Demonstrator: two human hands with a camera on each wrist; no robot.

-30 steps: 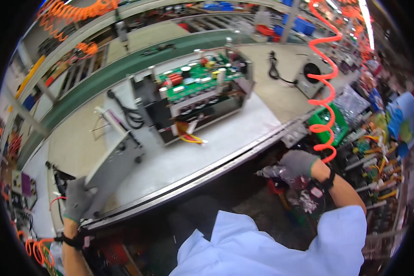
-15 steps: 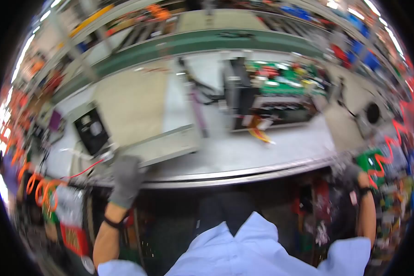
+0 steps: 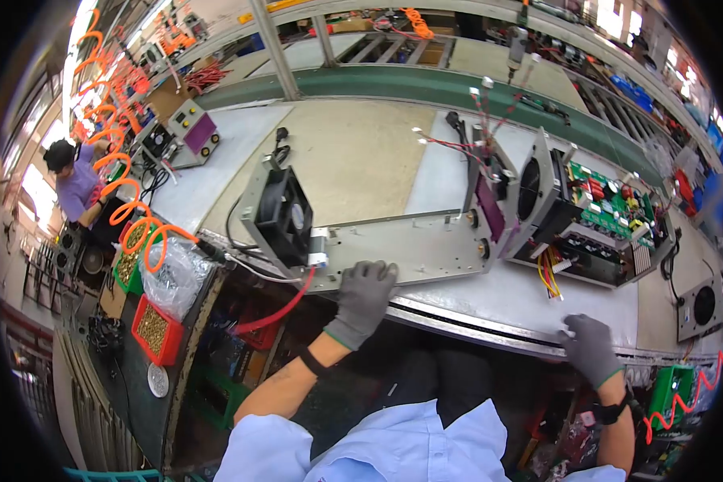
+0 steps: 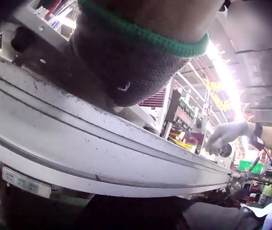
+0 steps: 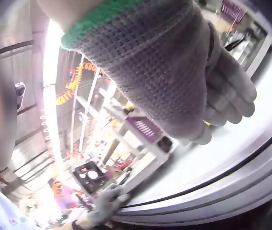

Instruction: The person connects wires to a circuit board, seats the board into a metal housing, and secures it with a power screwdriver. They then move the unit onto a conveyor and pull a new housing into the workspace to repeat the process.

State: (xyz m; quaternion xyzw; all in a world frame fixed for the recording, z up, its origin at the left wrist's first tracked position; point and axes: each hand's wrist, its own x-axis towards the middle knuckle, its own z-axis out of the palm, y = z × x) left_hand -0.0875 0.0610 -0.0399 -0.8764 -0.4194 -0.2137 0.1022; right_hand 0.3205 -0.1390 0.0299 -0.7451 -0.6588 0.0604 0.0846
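Observation:
My gloved left hand (image 3: pixel 365 301) has its fingers curled over the front lip of a grey metal chassis (image 3: pixel 402 245); its fingertips are hidden in the left wrist view. A black fan (image 3: pixel 285 213) stands upright at the chassis's left end, and a purple panel (image 3: pixel 488 210) at its right end. Above the front rail, to the right, my gloved right hand (image 3: pixel 590 349) is empty, its fingers loosely bent, as the right wrist view also shows. Behind it sits a unit with a green circuit board (image 3: pixel 610 205) and yellow and red wires.
A metal rail (image 3: pixel 474 328) edges the bench. At left are a red bin of small parts (image 3: pixel 154 331), an orange coiled hose (image 3: pixel 124 209) and a person in purple (image 3: pixel 79 186). A green bin (image 3: pixel 671 389) is at right, near a loose fan panel (image 3: pixel 700 308).
The head view has swung left. My right hand no longer holds the power driver. The chassis lies flatter, turned along the bench edge, with my left hand near the middle of its front lip.

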